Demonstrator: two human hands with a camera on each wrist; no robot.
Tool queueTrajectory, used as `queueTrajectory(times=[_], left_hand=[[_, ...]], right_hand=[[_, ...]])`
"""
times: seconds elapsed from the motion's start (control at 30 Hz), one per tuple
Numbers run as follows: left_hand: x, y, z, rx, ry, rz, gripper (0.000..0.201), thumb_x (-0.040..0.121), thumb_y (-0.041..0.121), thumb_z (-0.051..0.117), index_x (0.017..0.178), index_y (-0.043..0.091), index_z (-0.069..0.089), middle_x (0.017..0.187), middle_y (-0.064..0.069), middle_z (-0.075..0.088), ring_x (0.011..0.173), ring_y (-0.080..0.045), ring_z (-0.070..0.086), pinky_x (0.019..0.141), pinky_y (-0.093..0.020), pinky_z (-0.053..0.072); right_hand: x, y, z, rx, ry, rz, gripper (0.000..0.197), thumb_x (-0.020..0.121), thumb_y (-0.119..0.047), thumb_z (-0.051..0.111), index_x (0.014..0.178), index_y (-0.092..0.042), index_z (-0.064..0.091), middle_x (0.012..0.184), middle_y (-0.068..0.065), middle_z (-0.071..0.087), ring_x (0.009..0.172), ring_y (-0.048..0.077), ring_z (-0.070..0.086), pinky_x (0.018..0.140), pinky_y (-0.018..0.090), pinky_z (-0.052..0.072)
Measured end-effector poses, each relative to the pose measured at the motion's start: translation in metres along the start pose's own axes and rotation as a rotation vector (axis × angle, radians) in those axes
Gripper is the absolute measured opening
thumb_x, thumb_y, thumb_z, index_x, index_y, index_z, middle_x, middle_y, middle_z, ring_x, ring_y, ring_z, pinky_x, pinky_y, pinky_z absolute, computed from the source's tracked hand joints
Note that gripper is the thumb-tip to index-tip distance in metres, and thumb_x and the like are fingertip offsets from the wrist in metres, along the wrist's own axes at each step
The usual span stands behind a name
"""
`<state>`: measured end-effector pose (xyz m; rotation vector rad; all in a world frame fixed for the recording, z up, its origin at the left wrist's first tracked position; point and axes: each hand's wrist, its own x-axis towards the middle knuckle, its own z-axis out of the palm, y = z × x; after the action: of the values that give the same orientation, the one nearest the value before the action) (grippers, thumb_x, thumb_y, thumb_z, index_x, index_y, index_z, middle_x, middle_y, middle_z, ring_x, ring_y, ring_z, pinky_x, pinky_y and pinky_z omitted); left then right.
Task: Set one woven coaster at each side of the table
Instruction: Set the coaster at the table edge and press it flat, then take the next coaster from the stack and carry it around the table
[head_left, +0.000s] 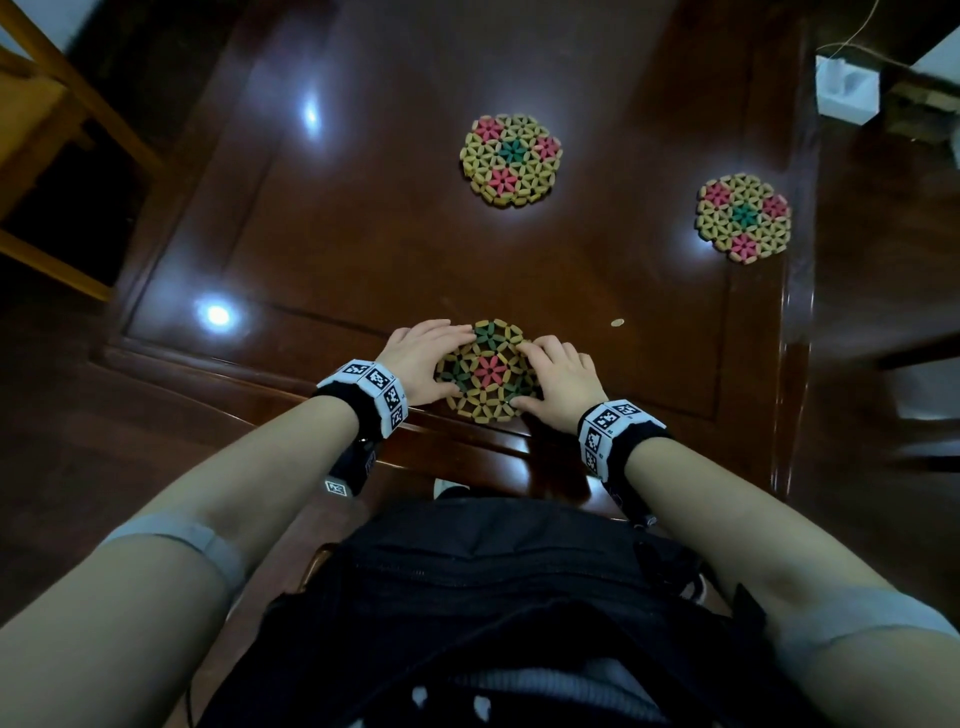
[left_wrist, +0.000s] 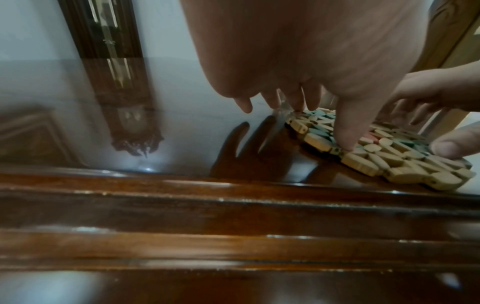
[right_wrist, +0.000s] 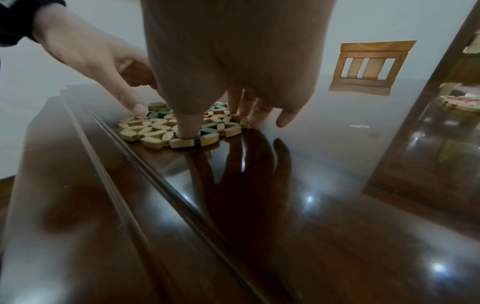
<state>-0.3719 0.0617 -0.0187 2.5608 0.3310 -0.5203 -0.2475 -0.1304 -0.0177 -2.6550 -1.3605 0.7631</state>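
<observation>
Three round woven coasters lie on the dark glossy table (head_left: 363, 234). The nearest coaster (head_left: 485, 371) sits flat by the table's near edge. My left hand (head_left: 436, 358) touches its left side and my right hand (head_left: 545, 371) its right side. In the left wrist view the left thumb (left_wrist: 345, 131) presses the coaster (left_wrist: 384, 156) from above, with the fingers at its far rim. The right wrist view has the right thumb (right_wrist: 187, 127) pressing the coaster (right_wrist: 153, 129) too. A second coaster (head_left: 510, 160) lies mid-table and a third (head_left: 744, 218) near the right edge.
A small round coin-like disc (head_left: 617, 323) lies right of the near coaster. A wooden chair (head_left: 62, 130) stands off the table's left side. A white box (head_left: 847, 93) sits at the far right, and another seat (head_left: 919, 395) is beside the right edge.
</observation>
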Motion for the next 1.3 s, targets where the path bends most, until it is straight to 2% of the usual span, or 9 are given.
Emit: queueTrajectory(times=[0.47,0.57,0.7,0.97,1.1,1.2,1.3], left_hand=[[-0.001,0.002,-0.001,-0.024,-0.008,0.002,0.077,0.081,0.038,0.067,0.146,0.031,0.026,0.156,0.010,0.025,0.146,-0.017,0.016,0.116,-0.050,0.016],[0.000,0.002,-0.008,-0.091,0.074,-0.011,0.064,0.086,0.038,0.058,0.144,0.031,0.032,0.154,0.008,0.030,0.144,-0.019,0.022,0.116,-0.051,0.021],[0.008,-0.003,-0.028,-0.143,0.177,-0.139,0.046,0.094,0.029,0.048,0.139,0.027,0.040,0.148,0.003,0.040,0.139,-0.022,0.030,0.112,-0.047,0.024],[0.052,-0.001,-0.083,-0.111,0.294,-0.286,0.042,0.093,0.029,0.047,0.135,0.023,0.047,0.138,0.001,0.054,0.131,-0.025,0.042,0.107,-0.047,0.034],[0.085,0.005,-0.113,-0.112,0.279,-0.326,0.044,0.093,0.032,0.047,0.135,0.024,0.046,0.133,0.003,0.057,0.126,-0.024,0.047,0.104,-0.045,0.040],[0.117,0.002,-0.128,-0.230,0.240,-0.377,0.048,0.092,0.034,0.050,0.137,0.022,0.042,0.133,0.001,0.056,0.123,-0.022,0.051,0.101,-0.040,0.044],[0.152,-0.004,-0.140,-0.360,0.255,-0.394,0.053,0.091,0.036,0.055,0.138,0.015,0.041,0.136,-0.004,0.055,0.122,-0.023,0.053,0.096,-0.033,0.044]], right_hand=[[-0.003,0.003,0.003,0.109,-0.006,0.023,0.076,0.081,-0.047,0.066,0.144,-0.024,0.032,0.142,0.003,0.036,0.128,0.024,0.037,0.106,0.041,0.033],[-0.003,0.008,-0.003,0.208,0.033,0.031,0.066,0.087,-0.046,0.059,0.144,-0.025,0.034,0.139,0.003,0.038,0.127,0.023,0.038,0.106,0.041,0.032],[0.000,0.025,-0.019,0.270,0.077,0.104,0.055,0.092,-0.039,0.053,0.142,-0.024,0.036,0.140,0.005,0.037,0.129,0.025,0.037,0.108,0.042,0.032],[0.034,0.082,-0.075,0.186,0.114,0.194,0.053,0.092,-0.032,0.053,0.142,-0.022,0.036,0.142,0.006,0.037,0.128,0.029,0.039,0.104,0.044,0.036],[0.068,0.089,-0.099,0.177,0.045,0.163,0.052,0.093,-0.032,0.049,0.143,-0.024,0.036,0.146,0.005,0.039,0.132,0.028,0.036,0.102,0.049,0.043],[0.100,0.081,-0.109,0.195,-0.021,0.140,0.054,0.094,-0.033,0.048,0.145,-0.024,0.033,0.146,0.005,0.042,0.134,0.028,0.037,0.107,0.046,0.037],[0.133,0.071,-0.115,0.212,-0.080,0.127,0.059,0.094,-0.034,0.048,0.148,-0.021,0.027,0.148,0.009,0.041,0.135,0.029,0.038,0.110,0.046,0.035]])
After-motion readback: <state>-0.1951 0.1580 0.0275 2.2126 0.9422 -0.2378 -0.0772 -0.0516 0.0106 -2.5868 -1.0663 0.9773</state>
